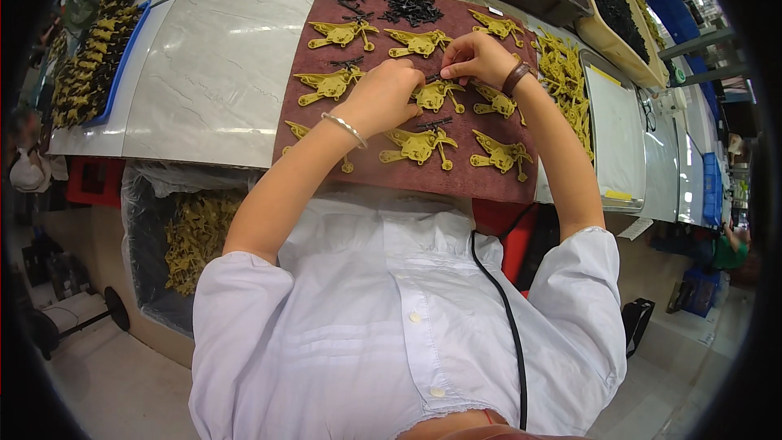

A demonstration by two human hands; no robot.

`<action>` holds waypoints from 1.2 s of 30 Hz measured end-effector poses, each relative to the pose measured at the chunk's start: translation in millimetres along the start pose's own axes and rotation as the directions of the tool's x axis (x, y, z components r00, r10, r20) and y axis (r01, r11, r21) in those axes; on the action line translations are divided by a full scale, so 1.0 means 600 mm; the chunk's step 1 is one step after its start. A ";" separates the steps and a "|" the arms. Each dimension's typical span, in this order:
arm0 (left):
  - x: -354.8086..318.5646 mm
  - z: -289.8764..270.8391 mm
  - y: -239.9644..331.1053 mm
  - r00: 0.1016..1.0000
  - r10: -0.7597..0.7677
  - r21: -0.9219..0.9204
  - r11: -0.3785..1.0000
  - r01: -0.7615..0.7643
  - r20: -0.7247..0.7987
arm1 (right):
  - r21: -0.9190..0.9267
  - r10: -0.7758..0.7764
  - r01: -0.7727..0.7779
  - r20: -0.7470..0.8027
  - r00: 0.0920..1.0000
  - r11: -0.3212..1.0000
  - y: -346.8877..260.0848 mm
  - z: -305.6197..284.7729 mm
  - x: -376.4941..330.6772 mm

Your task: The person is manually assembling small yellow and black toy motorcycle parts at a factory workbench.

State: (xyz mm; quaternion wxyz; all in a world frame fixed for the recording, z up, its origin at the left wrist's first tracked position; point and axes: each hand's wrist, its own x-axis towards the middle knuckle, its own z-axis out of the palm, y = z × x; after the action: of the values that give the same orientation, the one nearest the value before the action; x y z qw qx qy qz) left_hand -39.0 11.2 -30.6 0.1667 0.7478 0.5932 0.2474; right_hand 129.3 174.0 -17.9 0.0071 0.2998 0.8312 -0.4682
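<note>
- Both hands meet over the middle of the dark red mat (505, 183) — the left hand (383, 98) is curled shut over a mustard-yellow moulded plastic piece (437, 94), pressing or steadying it, though what its fingers grip is hidden
- The right hand (476, 57) pinches a small black part (432, 78) between fingertips, right at the top of that same piece
- Some yellow pieces on the mat carry a black part already: the one at 6 o'clock of the hands (417, 145) and one at 9 o'clock (327, 83) — by my judgement these are finished
- Others, such as the piece at 4 o'clock (501, 155), show no black part that I can make out, so they seem left to do
- A heap of loose black parts (407, 6) lies at 12 o'clock on the mat, well stocked
- More yellow pieces wait in a pile (562, 73) at 3 o'clock on the table (212, 73) — the work looks about midway for this mat
</note>
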 end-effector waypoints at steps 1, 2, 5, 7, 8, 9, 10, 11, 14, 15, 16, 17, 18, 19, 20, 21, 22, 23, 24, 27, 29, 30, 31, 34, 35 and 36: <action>-0.001 0.000 0.001 1.000 0.003 -0.002 1.000 -0.003 -0.002 | -0.002 0.000 0.000 0.000 1.000 1.000 0.003 0.002 -0.004; -0.001 -0.001 0.001 1.000 0.005 -0.004 1.000 -0.005 -0.004 | 0.079 -0.004 0.004 -0.004 1.000 0.997 0.006 0.003 -0.009; -0.003 0.004 -0.006 0.999 0.030 -0.022 0.999 -0.030 -0.034 | 0.179 -0.007 0.008 -0.006 1.000 0.984 0.010 0.003 -0.013; -0.002 0.003 -0.004 0.999 0.024 -0.025 0.999 -0.025 -0.028 | 0.204 0.001 0.001 -0.011 1.000 0.979 0.013 0.003 -0.015; -0.002 0.002 -0.003 1.000 0.019 -0.027 0.999 -0.020 -0.024 | 0.215 0.003 0.000 -0.015 1.000 0.977 0.013 0.003 -0.016; -0.002 0.002 -0.003 1.000 0.019 -0.027 0.999 -0.020 -0.023 | 0.225 0.004 0.000 -0.020 1.000 0.974 0.013 0.002 -0.016; -0.001 0.001 -0.003 0.999 0.021 -0.030 0.999 -0.022 -0.024 | 0.226 0.006 -0.001 -0.020 1.000 0.974 0.015 0.003 -0.017; -0.001 0.001 -0.003 0.999 0.024 -0.034 0.999 -0.024 -0.026 | 0.252 0.006 0.001 -0.027 1.000 0.968 0.018 0.004 -0.018; 0.000 0.001 -0.002 1.000 0.012 -0.039 0.999 -0.013 -0.019 | 0.295 0.014 -0.004 -0.031 0.999 0.956 0.020 0.006 -0.019; -0.001 0.002 -0.003 1.000 0.010 -0.040 0.999 -0.011 -0.019 | 0.313 0.021 -0.010 -0.034 0.999 0.950 0.020 0.006 -0.019; -0.001 0.003 -0.004 0.999 0.017 -0.036 0.999 -0.018 -0.029 | 0.313 0.022 -0.011 -0.031 0.999 0.950 0.021 0.007 -0.020; -0.001 0.004 -0.004 0.999 0.024 -0.031 0.999 -0.025 -0.038 | 0.304 0.027 -0.013 -0.043 0.999 0.953 0.021 0.007 -0.019; -0.001 0.003 -0.003 0.999 0.022 -0.032 0.999 -0.023 -0.037 | 0.296 0.034 -0.016 -0.054 0.998 0.955 0.022 0.007 -0.020; -0.001 0.001 -0.002 0.999 0.016 -0.033 0.999 -0.017 -0.032 | 0.297 0.035 -0.017 -0.053 0.998 0.955 0.022 0.008 -0.021; 0.000 0.000 0.000 1.000 0.010 -0.035 0.999 -0.011 -0.027 | 0.299 0.042 -0.022 -0.061 0.997 0.954 0.021 0.009 -0.021; 0.000 0.000 -0.001 1.000 0.009 -0.036 0.999 -0.010 -0.026 | 0.300 0.050 -0.027 -0.070 0.996 0.954 0.020 0.010 -0.021; 0.001 0.000 -0.001 1.000 0.006 -0.031 0.999 -0.007 -0.020 | 0.301 0.051 -0.028 -0.070 0.996 0.953 0.019 0.012 -0.021; 0.001 0.000 -0.001 1.000 0.003 -0.026 1.000 -0.003 -0.014 | 0.281 0.031 -0.004 -0.091 0.995 0.960 0.018 0.013 -0.021; 0.001 0.000 -0.002 1.000 0.001 -0.026 1.000 -0.002 -0.013 | 0.262 0.009 0.021 -0.110 0.994 0.965 0.017 0.016 -0.020; 0.000 0.001 -0.001 1.000 0.004 -0.017 1.000 -0.005 -0.026 | 0.265 -0.051 0.103 -0.194 0.980 0.959 0.005 0.020 -0.025; 0.000 -0.001 0.001 1.000 -0.006 -0.012 1.000 0.006 -0.010 | 0.314 -0.048 0.105 -0.184 0.982 0.944 -0.007 0.009 -0.028; 0.001 -0.003 0.002 1.000 -0.006 -0.012 1.000 0.006 -0.008 | 0.363 -0.043 0.106 -0.179 0.983 0.926 -0.012 0.005 -0.030; 0.001 -0.004 0.003 1.000 -0.011 -0.010 1.000 0.011 -0.004 | 0.323 -0.024 0.077 -0.164 0.986 0.943 -0.014 0.005 -0.030; 0.000 -0.005 0.003 1.000 -0.014 -0.017 1.000 0.014 0.000 | 0.217 0.002 0.024 -0.122 0.993 0.976 0.001 0.016 -0.021; 0.000 -0.005 0.002 1.000 -0.014 -0.026 1.000 0.014 0.000 | 0.225 0.002 0.023 -0.111 0.994 0.974 0.001 0.018 -0.021; 0.000 -0.004 0.002 1.000 -0.016 -0.027 1.000 0.016 0.000 | 0.225 0.002 0.023 -0.110 0.994 0.974 0.006 0.019 -0.019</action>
State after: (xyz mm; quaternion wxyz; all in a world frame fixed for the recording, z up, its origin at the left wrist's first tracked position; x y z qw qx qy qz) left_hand -39.4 10.9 -28.1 0.1785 0.7407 0.5957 0.2543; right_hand 137.4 160.5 -23.6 -0.0748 0.3194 0.7733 -0.5425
